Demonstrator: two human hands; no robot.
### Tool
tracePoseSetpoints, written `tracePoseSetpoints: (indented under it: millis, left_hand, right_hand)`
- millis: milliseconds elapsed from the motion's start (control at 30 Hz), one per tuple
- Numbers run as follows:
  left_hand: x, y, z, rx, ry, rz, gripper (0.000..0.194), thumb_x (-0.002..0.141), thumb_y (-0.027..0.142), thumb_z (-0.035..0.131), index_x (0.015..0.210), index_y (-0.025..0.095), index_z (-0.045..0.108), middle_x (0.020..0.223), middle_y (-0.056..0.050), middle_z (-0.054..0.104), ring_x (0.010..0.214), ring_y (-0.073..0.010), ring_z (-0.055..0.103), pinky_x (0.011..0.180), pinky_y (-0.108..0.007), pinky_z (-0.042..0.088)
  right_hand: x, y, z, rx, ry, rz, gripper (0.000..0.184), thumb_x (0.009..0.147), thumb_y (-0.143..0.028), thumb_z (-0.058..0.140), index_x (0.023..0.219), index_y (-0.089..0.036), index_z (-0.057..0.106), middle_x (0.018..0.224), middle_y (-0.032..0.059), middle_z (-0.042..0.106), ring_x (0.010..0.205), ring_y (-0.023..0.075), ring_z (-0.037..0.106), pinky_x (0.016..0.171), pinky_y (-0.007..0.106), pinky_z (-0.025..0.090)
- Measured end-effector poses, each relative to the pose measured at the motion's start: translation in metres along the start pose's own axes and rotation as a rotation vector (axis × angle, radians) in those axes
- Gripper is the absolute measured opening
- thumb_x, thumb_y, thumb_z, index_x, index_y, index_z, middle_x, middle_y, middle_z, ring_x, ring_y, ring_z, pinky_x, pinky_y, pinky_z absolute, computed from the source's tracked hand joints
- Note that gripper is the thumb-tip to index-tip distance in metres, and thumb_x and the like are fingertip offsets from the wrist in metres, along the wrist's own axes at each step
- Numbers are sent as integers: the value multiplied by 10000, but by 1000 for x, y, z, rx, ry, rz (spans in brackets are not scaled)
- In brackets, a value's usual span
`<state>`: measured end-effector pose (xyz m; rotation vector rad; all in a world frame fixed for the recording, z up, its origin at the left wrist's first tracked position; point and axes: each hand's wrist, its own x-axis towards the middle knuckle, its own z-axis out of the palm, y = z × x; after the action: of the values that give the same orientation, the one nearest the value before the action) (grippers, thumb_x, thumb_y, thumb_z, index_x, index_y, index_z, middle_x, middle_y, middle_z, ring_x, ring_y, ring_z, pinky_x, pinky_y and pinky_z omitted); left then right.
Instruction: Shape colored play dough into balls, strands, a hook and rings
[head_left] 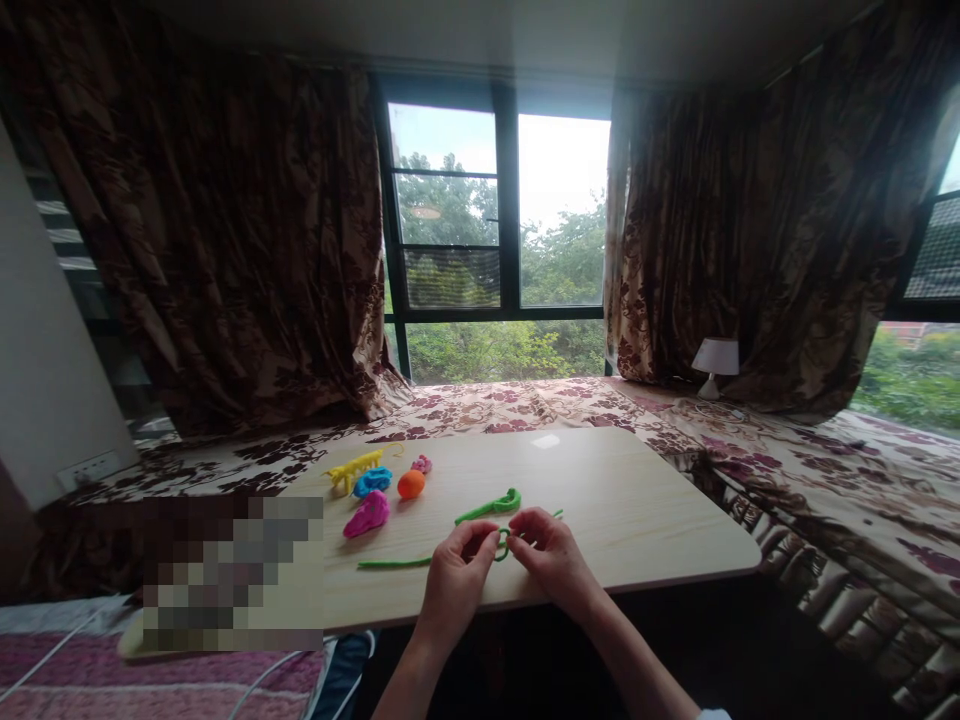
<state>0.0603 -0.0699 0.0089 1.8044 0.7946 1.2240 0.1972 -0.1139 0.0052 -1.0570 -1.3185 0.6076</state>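
A thin green strand point(394, 564), which looks like modelling clay, is pinched between both hands near the table's front edge. My left hand point(457, 572) is closed on it, and a long tail lies on the table to the left. My right hand point(553, 550) pinches the same strand, whose middle bends into a small loop between my fingertips. A short end pokes out beyond the right hand. Just past my hands lies a thicker green piece point(484, 508) with a curled end, touching neither hand as far as I can see.
On the table point(637, 540), at left, sit a yellow piece point(356, 468), a blue lump point(373, 482), a magenta lump point(367, 515), an orange ball point(411, 485) and a small pink piece point(422, 463). A blurred-out patch covers the left corner. A lamp point(715, 362) stands at back right.
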Motion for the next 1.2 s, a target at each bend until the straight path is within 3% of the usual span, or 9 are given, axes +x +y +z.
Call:
tracePoseSetpoints:
  millis: [267,533,733,1000,1200]
  left_hand:
    - [1,-2,-1,-42,-14,2,235,759,324,529,927,190,623,893,-32,658,837,-170,592,759,-271,452]
    - [1,-1,-1,-45,-21,2,209,746,322,548,880,186,632,844,-27,665,795,-168,599,733,-268,464]
    - [0,0,-1,-66,-12,-25,239,732,333,557,900,183,635,846,-35,670,786,-178,599,721,-274,466]
    - [1,4,-3,-20,16,-41,323,766,365,511,1008,179,617,743,-14,651,699,-162,578,643,-253,451]
    - [1,3,-1,-35,-8,-8,241,740,335,551,903,181,639,801,-18,663,768,-169,593,724,-264,450]
  right_hand:
    - [2,4,-1,-18,29,-12,74,724,-211,568,789,-177,553,692,-20,544,581,94,475,501,198,362]
    - [1,1,-1,32,28,5,131,777,-274,523,866,-180,544,787,11,575,611,111,532,544,227,418]
    - [0,0,0,0,9,-2,159,719,-245,591,857,-177,553,752,9,591,647,125,539,552,226,416]
    - [1,2,-1,44,41,14,153,730,-286,583,833,-172,582,761,18,602,648,134,551,589,253,450]
    - [0,0,-2,32,32,15,159,740,-301,574,830,-171,590,750,15,605,632,126,546,574,242,438]
